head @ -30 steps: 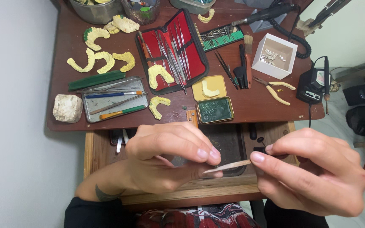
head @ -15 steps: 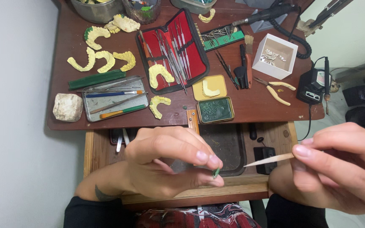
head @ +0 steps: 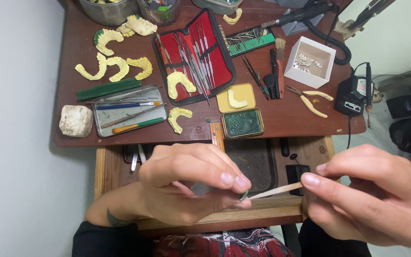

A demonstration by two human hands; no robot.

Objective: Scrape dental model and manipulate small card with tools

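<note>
My left hand (head: 191,183) pinches a small green piece (head: 243,194) between thumb and fingertips, low in the middle of the view. My right hand (head: 372,192) holds a thin pale wooden-handled tool (head: 277,190) by its right end. The tool's tip points left and meets the green piece at my left fingertips. Both hands hover over an open wooden drawer (head: 258,162) below the brown table (head: 291,116).
On the table lie several yellow dental casts (head: 120,66), a red case of metal instruments (head: 193,54), a metal tray of tools (head: 129,112), a tin of green wax (head: 242,123), a white box (head: 309,62), pliers (head: 310,97) and a white stone block (head: 76,120).
My right hand pulled away to the right with the tool, then its tip came back to the green piece at my left fingertips. My left hand stayed in place.
</note>
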